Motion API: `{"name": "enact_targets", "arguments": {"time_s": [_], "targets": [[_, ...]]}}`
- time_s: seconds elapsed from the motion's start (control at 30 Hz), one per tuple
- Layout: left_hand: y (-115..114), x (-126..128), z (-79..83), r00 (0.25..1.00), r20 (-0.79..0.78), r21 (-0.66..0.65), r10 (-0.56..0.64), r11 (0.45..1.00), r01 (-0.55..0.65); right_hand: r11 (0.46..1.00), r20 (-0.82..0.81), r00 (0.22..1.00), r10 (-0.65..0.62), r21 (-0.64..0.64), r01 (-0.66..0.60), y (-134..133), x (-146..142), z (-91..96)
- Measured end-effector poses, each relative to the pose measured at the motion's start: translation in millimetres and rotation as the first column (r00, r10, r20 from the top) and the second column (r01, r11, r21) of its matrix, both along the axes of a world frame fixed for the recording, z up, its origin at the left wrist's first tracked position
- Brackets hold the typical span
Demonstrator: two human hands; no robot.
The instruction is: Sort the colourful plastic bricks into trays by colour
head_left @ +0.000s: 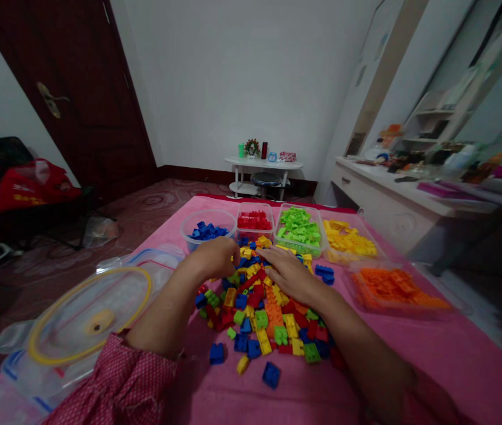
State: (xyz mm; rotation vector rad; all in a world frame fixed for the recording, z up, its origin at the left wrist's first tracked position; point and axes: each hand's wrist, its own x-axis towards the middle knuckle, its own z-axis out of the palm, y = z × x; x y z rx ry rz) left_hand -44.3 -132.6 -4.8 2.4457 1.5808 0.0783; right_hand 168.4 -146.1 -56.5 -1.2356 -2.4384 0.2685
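A mixed pile of toy building bricks (pixel 272 310) in red, blue, yellow, green and orange lies in front of me. My left hand (pixel 216 257) is at the pile's far left side, its fingers curled downward and closed; whatever is between them is hidden. Flat over the pile's upper right part rests my right hand (pixel 289 273), fingers stretched out, touching bricks. Behind the pile stand clear tubs of blue bricks (pixel 207 231), red bricks (pixel 254 220), light green bricks (pixel 299 226) and yellow bricks (pixel 348 238). A tub of orange bricks (pixel 394 286) is at the right.
Clear plastic lids (pixel 95 316), one with a yellow ring, are stacked at the left on the pink cloth (pixel 321 389). Loose blue bricks (pixel 324 273) lie right of the pile. Beyond are a small white table (pixel 263 162), a door, and a cluttered desk at the right.
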Motion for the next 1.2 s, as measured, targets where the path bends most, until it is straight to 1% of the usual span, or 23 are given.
{"name": "enact_targets", "arguments": {"time_s": [0.07,0.17,0.23,0.33,0.43,0.53,0.6,0.67,0.77,0.9,1.0,1.07,1.13,1.2], "targets": [[1.7,1.9,-1.2,0.997,0.071,0.003,-0.013,1.0,0.012,0.999,0.022,1.0,-0.016,0.032,0.015,-0.3,-1.7,2.2],[1.8,6.7,0.0,0.983,0.179,-0.041,-0.035,0.998,0.043,0.997,0.05,0.998,-0.048,0.059,0.045,-0.3,-3.1,7.5],[1.6,10.2,1.2,0.961,0.278,-0.098,0.002,0.995,0.026,0.996,0.074,0.995,-0.073,0.053,0.069,-0.3,-2.1,12.1],[1.8,15.8,1.9,0.881,0.453,-0.226,0.137,0.974,-0.036,0.995,0.118,0.988,-0.098,-0.003,0.099,-2.1,5.8,23.9],[2.7,21.2,0.3,0.781,0.577,-0.33,0.238,0.943,-0.043,0.986,0.19,0.973,-0.135,-0.071,0.15,-8.3,22.1,43.9],[4.4,25.2,-3.3,0.726,0.636,-0.367,0.262,0.93,-0.014,0.963,0.302,0.936,-0.18,-0.14,0.23,-17.6,38.9,64.0],[5.4,27.1,-5.9,0.714,0.652,-0.368,0.255,0.93,0.005,0.95,0.357,0.914,-0.19,-0.166,0.263,-23.0,44.8,70.7],[6.0,28.6,-8.1,0.718,0.653,-0.368,0.243,0.93,0.02,0.951,0.389,0.902,-0.187,-0.16,0.266,-26.2,44.8,70.0],[5.2,31.0,-9.9,0.715,0.66,-0.375,0.23,0.926,0.047,0.957,0.42,0.891,-0.172,-0.143,0.252,-27.1,37.5,60.5],[2.0,35.1,-9.6,0.696,0.678,-0.386,0.235,0.92,0.065,0.954,0.433,0.879,-0.2,-0.116,0.275,-24.7,29.8,53.2],[0.6,37.9,-9.6,0.679,0.688,-0.397,0.254,0.916,0.06,0.947,0.41,0.877,-0.25,-0.083,0.309,-21.5,31.0,55.4],[0.7,39.3,-10.3,0.662,0.704,-0.395,0.257,0.916,0.064,0.937,0.34,0.891,-0.301,-0.068,0.343,-19.0,31.9,56.6],[1.4,40.3,-11.2,0.638,0.728,-0.38,0.25,0.922,0.072,0.932,0.199,0.924,-0.328,-0.093,0.351,-17.0,30.5,56.0],[2.1,40.9,-11.6,0.616,0.748,-0.368,0.246,0.927,0.077,0.94,0.001,0.951,-0.31,-0.149,0.307,-15.4,26.8,54.4]]}}
